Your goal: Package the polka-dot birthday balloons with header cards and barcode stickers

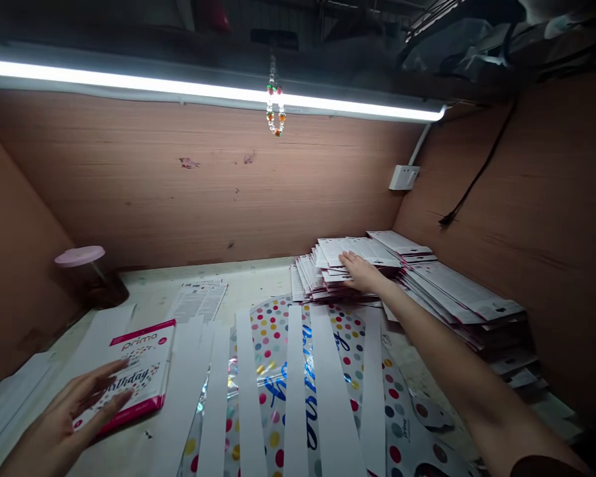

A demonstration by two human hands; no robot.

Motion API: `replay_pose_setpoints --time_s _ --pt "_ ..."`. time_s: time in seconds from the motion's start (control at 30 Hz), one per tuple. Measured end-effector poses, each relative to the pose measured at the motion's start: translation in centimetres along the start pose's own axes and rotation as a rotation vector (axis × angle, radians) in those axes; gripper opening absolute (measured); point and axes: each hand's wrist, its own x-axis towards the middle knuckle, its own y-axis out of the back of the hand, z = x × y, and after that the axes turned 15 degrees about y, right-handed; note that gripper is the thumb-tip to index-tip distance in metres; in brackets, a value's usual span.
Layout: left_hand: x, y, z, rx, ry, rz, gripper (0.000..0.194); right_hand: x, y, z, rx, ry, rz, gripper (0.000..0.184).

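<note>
My left hand (82, 411), fingers spread, is at a flat white packet (144, 364) with magenta bands, printed "prima" and "Birthday". Its fingertips overlap the print; I cannot tell how firmly they touch. My right hand (360, 270) reaches out to a pile of white printed packaging cards (328, 248) with magenta edges. Its fingers are stretched out on the top cards, with the thumb side by the pile's near edge. Between the hands lie polka-dot foil balloons (273, 344) with blue lettering, interleaved with white paper strips (296, 391).
A second stack of cards (467, 291) leans along the right wall. White paper sheets (24, 384) lie at far left, near a pink-lidded jar (92, 278). A printed sheet (198, 301) lies at the back. A bead string (277, 116) hangs before the tube light (179, 89).
</note>
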Motion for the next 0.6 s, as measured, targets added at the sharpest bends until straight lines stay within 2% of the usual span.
replay_pose_setpoints --time_s 0.07,0.17,0.27,0.33,0.4,0.47,0.53,0.6 --pt "-2.2 -0.6 0.9 -0.074 -0.036 -0.025 0.036 0.4 0.1 0.5 0.002 0.009 0.014 0.054" --pt "-4.9 -2.2 5.0 -0.177 -0.085 -0.235 0.046 0.9 0.8 -0.2 -0.012 -0.005 0.089 0.041" --pt "-6.8 -4.5 10.2 -0.221 -0.247 -0.348 0.038 0.9 3.1 -2.8 -0.025 -0.016 0.216 0.041" --pt "-7.7 -6.1 12.7 -0.257 -0.308 -0.434 0.037 -0.4 5.2 -5.2 -0.036 -0.02 0.321 0.04" --pt "-8.7 -7.6 14.3 -0.336 -0.321 -0.463 0.048 -3.1 7.1 -8.0 0.021 -0.061 0.471 0.034" --pt "-9.7 -8.9 15.3 -0.442 -0.332 -0.427 0.071 -7.1 8.1 -10.8 0.244 -0.164 0.638 0.025" --pt "-10.9 -10.0 15.7 -0.529 -0.363 -0.386 0.094 -11.7 7.8 -13.4 0.5 -0.249 0.682 0.023" --pt "-12.2 -11.2 15.7 -0.563 -0.387 -0.39 0.108 -15.9 6.6 -15.7 0.681 -0.319 0.639 0.025"
